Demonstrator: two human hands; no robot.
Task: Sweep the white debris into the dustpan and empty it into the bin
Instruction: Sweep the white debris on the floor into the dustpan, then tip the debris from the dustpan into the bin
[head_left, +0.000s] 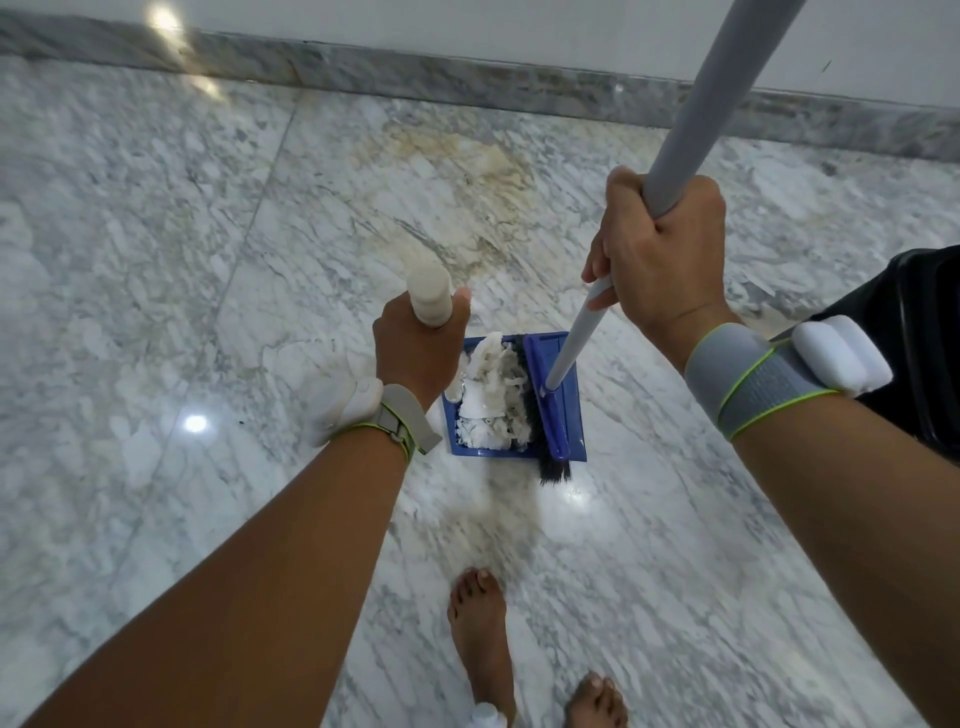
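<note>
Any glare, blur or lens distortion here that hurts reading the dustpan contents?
Head view: bright glare spots on the marble floor, none over the dustpan; head view: floor and the beige handle in the left hand are motion-smeared, yet the white debris and broom head read clearly; head view: wide-angle bending curves the skirting.

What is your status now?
Left hand grips dustpan handle, right hand grips broom. Debris lies in dustpan. Bin at right edge, partly seen.

marble floor (156, 260) | on it: blue dustpan (575, 421) | two bare feet (478, 629)
</note>
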